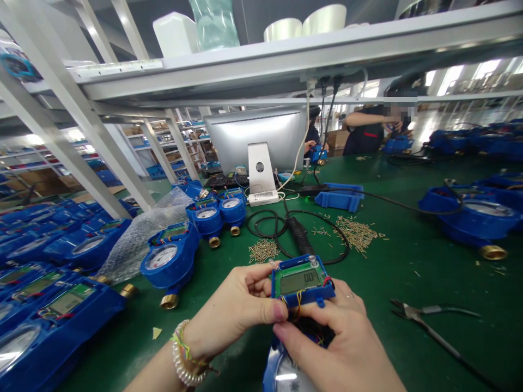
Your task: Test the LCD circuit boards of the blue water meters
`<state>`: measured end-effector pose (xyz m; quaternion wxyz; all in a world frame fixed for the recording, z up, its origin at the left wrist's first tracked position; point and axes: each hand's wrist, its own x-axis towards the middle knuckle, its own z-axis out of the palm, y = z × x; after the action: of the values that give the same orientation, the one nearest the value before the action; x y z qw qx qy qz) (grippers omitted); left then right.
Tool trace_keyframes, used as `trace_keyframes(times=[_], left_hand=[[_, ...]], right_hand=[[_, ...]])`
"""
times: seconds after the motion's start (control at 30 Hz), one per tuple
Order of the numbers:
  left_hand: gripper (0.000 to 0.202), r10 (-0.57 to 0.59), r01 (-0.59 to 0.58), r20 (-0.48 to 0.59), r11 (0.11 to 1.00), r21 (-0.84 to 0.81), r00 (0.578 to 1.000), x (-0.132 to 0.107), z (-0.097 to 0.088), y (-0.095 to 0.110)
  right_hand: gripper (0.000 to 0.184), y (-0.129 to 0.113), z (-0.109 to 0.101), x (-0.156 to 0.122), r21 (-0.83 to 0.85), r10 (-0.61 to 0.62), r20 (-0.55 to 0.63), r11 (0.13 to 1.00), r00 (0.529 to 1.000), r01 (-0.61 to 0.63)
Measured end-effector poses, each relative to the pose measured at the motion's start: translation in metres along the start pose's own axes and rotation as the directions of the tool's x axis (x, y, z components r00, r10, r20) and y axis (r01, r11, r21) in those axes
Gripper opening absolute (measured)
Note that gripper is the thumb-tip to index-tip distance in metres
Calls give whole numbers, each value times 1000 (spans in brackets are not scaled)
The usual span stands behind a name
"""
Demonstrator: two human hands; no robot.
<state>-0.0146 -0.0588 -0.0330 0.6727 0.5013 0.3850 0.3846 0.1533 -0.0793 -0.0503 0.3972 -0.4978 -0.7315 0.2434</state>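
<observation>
- My left hand (237,307) and right hand (339,337), both clenched on the blue display module (301,280), tilt its screen toward me at centre, presumably for reading (wires trail below into a meter body (281,370)).
- At 12 o'clock: black screwdriver (298,234) with coiled cable, flanked by screw piles (357,231).
- At 3 o'clock: pliers (425,318).
- At 9 o'clock: blue water meters (169,261), crowding the green table (408,272).

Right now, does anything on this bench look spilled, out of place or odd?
Yes. Small brass screws lie scattered loose over the green mat, with a second heap nearby, none in a tray. The display module held by both hands sits lifted off its meter, coloured wires exposed.
</observation>
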Motion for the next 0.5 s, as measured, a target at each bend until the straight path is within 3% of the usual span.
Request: trace_keyframes(times=[0.17, 0.5], left_hand=[[59, 11, -10, -15, 1000, 15, 1000, 0, 3, 1], [46, 79, -79, 25, 997, -14, 997, -2, 6, 1]], right_hand=[[12, 5, 4, -2, -151, -14, -33, 989, 999, 9], [7, 9, 4, 0, -249, -96, -36, 965, 995, 84]])
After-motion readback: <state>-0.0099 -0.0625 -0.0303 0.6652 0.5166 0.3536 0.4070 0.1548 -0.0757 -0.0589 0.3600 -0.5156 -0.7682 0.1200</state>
